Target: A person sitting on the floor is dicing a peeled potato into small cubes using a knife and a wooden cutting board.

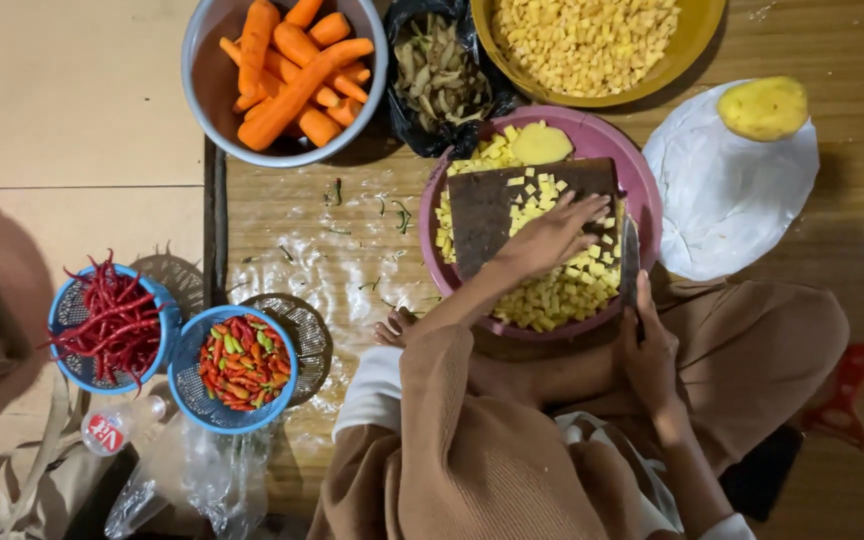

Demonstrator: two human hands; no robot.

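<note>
My left hand lies flat on a dark cutting board, fingers spread over yellow potato cubes. The board rests across a pink basin that holds more cubes and a peeled potato piece. My right hand grips a knife handle at the basin's near right rim. The knife blade points away from me along the board's right edge.
A grey bowl of carrots, a black bag of peelings and a yellow bowl of diced potato stand behind the basin. A whole peeled potato lies on a white sheet. Two blue baskets of chillies sit at the left.
</note>
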